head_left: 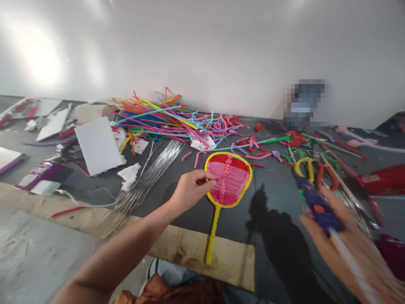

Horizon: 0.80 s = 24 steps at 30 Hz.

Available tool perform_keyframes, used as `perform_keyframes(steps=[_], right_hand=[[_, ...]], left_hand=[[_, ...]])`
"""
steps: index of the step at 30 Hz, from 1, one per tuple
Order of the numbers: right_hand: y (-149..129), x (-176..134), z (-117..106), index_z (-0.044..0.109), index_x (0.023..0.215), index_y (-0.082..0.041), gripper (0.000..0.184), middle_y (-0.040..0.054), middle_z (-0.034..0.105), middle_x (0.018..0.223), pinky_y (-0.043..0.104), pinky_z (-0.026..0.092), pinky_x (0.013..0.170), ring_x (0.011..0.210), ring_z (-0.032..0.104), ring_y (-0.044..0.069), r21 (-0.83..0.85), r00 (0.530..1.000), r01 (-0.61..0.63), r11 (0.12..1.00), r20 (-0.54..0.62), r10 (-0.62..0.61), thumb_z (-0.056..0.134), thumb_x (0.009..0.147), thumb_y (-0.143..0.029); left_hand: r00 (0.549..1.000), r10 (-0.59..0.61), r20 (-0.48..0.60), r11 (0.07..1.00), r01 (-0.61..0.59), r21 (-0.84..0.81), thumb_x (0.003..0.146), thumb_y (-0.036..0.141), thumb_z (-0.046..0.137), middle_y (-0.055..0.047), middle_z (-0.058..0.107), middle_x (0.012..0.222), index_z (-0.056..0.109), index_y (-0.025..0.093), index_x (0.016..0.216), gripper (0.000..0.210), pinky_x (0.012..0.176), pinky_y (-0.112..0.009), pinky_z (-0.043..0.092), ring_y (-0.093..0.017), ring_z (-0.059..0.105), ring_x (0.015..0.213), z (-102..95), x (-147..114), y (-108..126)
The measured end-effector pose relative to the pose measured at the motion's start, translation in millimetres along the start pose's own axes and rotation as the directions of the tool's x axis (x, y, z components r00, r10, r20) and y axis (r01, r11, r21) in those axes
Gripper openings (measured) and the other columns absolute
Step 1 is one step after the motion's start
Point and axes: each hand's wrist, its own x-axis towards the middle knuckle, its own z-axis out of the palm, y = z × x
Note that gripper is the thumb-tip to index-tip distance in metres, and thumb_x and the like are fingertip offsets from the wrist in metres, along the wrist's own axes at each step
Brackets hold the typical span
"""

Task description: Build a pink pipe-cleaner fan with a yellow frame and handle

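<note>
On the dark table lies a fan-shaped piece (238, 181) made of pipe cleaners, with a yellow rim and handle, a red top and pink rows below. A line of small red and pink round pieces runs down its middle. My left hand (193, 188) is over its left side, thumb and finger pinched on a small red bead (217, 180). Off to the right, my right hand (348, 236), slightly blurred, is closed around a blue glue gun (325, 215). A whitish glue stick (351, 261) sticks out of its back, and its nozzle faces away from me.
Behind the fan is a heap of coloured pipe cleaners (155, 114). Bare metal wires (152, 173) lie to the left, near a white box (98, 145) and a purple device with a plugged-in cable. Yellow-handled pliers (305, 169) and orange-handled ones (328, 177) lie near the glue gun.
</note>
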Motion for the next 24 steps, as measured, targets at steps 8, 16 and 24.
perform_keyframes(steps=[8, 16, 24], right_hand=[[58.7, -10.7, 4.3, 0.029, 0.145, -0.011, 0.059, 0.0191, 0.066, 0.092, 0.048, 0.05, 0.074, 0.081, 0.064, 0.036, -0.408, 0.961, 0.277, 0.87, 0.108, -0.256, 0.038, 0.094, -0.038], [10.3, -3.7, -3.0, 0.05, 0.129, -0.015, 0.046, 0.0206, 0.055, 0.123, 0.052, 0.044, 0.095, 0.11, 0.056, 0.036, -0.324, 0.973, 0.218, 0.921, 0.001, -0.23, 0.045, 0.093, -0.042], [-12.7, 6.9, 10.4, 0.051, 0.13, -0.02, 0.041, 0.016, 0.051, 0.128, 0.052, 0.044, 0.096, 0.117, 0.049, 0.034, -0.136, 0.981, 0.192, 0.972, 0.003, -0.194, 0.048, 0.093, -0.037]], left_hand=[[0.856, 0.476, 0.199, 0.69, -0.504, 0.519, 0.083, 0.018, 0.058, -0.003, 0.073, 0.086, 0.069, 0.019, 0.078, 0.013, 0.079, -0.027, 0.048, -0.017, 0.065, 0.085, 4.6, 21.4, -11.6], [0.661, 0.619, 0.424, 0.272, -0.687, 0.674, 0.09, 0.02, 0.051, -0.005, 0.071, 0.093, 0.068, 0.019, 0.082, 0.019, 0.072, -0.028, 0.046, -0.016, 0.061, 0.079, 8.7, 25.9, -16.9], [0.613, 0.624, 0.484, 0.154, -0.704, 0.693, 0.091, 0.015, 0.05, -0.005, 0.07, 0.094, 0.067, 0.018, 0.088, 0.018, 0.069, -0.028, 0.043, -0.017, 0.06, 0.082, 8.1, 21.9, -14.6]])
